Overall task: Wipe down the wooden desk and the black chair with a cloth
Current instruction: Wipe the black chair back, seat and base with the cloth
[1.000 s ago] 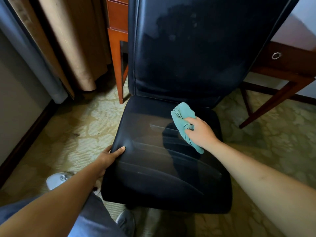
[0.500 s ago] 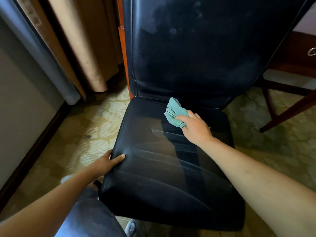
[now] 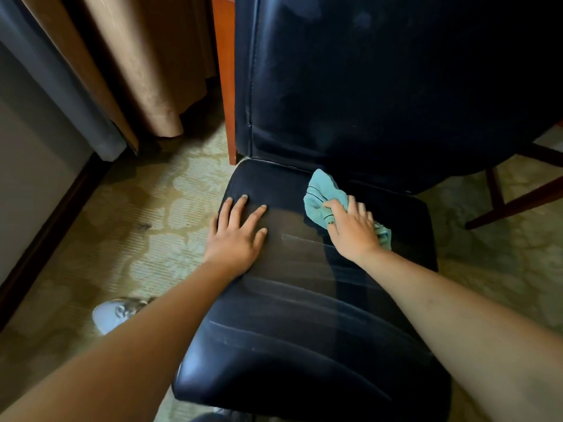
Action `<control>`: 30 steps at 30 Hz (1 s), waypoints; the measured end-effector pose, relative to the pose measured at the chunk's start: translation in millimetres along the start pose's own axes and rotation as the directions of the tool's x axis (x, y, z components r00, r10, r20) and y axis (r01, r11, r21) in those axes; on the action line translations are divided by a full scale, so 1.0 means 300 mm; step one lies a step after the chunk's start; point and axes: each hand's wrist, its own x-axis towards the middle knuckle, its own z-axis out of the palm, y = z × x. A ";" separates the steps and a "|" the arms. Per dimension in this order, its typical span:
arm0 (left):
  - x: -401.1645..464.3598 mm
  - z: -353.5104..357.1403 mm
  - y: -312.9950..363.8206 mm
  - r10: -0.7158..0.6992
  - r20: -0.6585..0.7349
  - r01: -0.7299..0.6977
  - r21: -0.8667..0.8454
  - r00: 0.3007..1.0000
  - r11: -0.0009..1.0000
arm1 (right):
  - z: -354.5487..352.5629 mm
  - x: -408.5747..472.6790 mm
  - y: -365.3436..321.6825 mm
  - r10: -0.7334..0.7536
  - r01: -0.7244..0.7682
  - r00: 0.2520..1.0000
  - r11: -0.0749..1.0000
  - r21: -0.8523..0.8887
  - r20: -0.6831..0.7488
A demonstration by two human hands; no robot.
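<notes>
A: Black chair [image 3: 320, 300]: smooth leather-like skin, glossy, faint pale streaks running across the seat. Padded, rounded near edge. Tall flat backrest [image 3: 380, 86] behind, stitched seam down its left side.

B: Cloth?

A: Teal cloth [image 3: 323, 196], soft towelling, dark stripe near one edge, bunched up. At far right of the seat, just short of the backrest crease. Touching the seat.

B: Grip state?

A: Right hand [image 3: 353, 229]: fingers and thumb curled round the cloth, pinching it into a wad, palm down on the seat. Left hand [image 3: 237, 236]: flat on the seat's far left part, fingers straight and spread, holding nothing.

B: Worktop?

A: Mostly hidden behind the backrest. Orange-brown wooden leg [image 3: 227, 80] visible left of the chair, straight, squared. Dark slanted wooden legs [image 3: 518, 202] far right, whether part of the same worktop cannot tell.

B: Room?

A: Carpet [image 3: 152, 233], ribbed pile, pale floral pattern on olive-gold. Tan curtain [image 3: 146, 62] hanging in folds far left, grey drape [image 3: 61, 80] beside it. Dark baseboard [image 3: 45, 233] along the left wall. Light-coloured shoe [image 3: 118, 312] on the carpet, near left, blurred.
</notes>
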 end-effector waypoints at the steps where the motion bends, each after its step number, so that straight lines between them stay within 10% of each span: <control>1: -0.001 -0.005 0.004 -0.011 0.010 0.011 -0.005 1.000 1.000 | -0.006 0.000 -0.004 0.001 -0.001 1.000 1.000 0.006 0.006; 17: -0.022 -0.006 0.064 -0.133 0.093 0.133 0.001 0.987 0.991 | 0.002 -0.150 0.059 -0.211 0.211 0.977 0.977 -0.002 0.028; 30: 0.030 0.001 0.042 -0.107 0.102 0.110 -0.021 0.989 0.994 | 0.018 0.174 -0.075 0.061 -0.065 0.991 0.998 -0.027 -0.118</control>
